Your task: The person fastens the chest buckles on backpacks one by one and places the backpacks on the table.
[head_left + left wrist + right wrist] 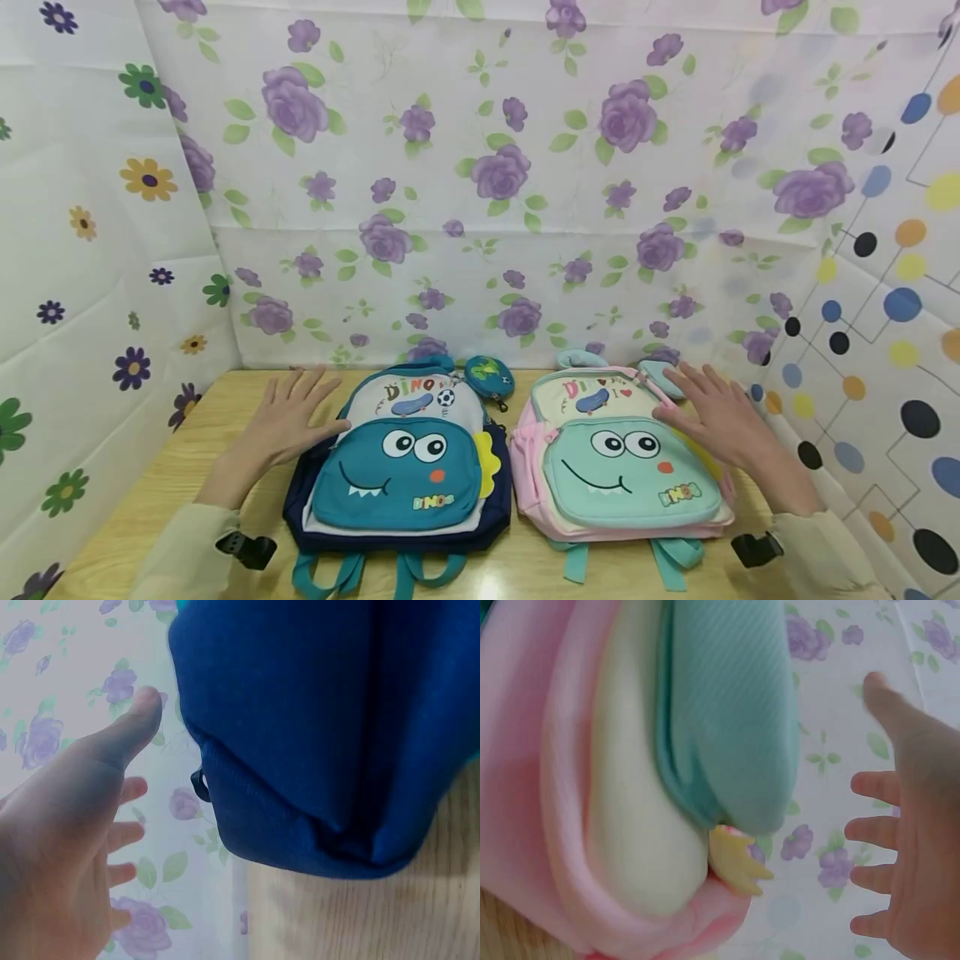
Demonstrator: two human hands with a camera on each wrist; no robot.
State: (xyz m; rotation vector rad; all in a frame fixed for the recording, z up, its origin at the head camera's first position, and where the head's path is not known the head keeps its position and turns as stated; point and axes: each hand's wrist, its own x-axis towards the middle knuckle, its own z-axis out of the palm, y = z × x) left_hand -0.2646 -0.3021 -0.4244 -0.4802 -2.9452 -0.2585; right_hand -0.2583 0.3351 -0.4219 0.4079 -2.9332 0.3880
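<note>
Straps (576,563) are trailing on the near side of the blue backpack (397,475) at left and pink backpack (630,475) at right, so keeping them untangled is probably helping. Front pockets (397,500) are reading "DINOS"; farther back, the left hand (300,417) and right hand (708,412) are hovering just beside the bags, fingers wide, holding nothing, while far panels (420,396) are showing "DINO".

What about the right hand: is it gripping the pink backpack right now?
No, in the right wrist view the right hand has its fingers extended, and floral backdrop shows between them and the pink backpack.
</note>
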